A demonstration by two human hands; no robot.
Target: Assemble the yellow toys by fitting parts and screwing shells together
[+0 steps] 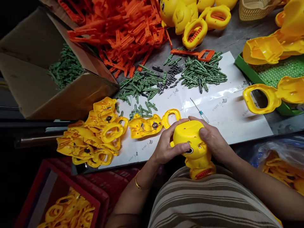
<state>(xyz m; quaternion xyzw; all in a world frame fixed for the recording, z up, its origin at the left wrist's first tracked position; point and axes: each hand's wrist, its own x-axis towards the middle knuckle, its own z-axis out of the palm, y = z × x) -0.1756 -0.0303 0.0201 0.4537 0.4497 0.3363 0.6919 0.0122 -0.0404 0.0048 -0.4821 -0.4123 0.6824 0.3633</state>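
Observation:
A yellow plastic duck toy (191, 133) is held between my two hands, close to my body. My left hand (168, 144) wraps its left side, thumb across the front near the printed eye. On the other side my right hand (211, 136) grips it, thumb pressed near the top. The toy's handle end, with an orange-red piece inside, points down against my striped shirt. Just beyond my hands lies an open yellow shell half (146, 126) with wires and a round metal part. A small screwdriver (199, 110) rests on the white sheet.
Yellow shell halves (95, 136) are heaped at the left. Green parts (204, 71), small black parts (169, 77) and orange handles (123, 31) lie farther back. A cardboard box (47, 69) stands left, a green basket (247, 69) right. Below is a red crate (97, 196).

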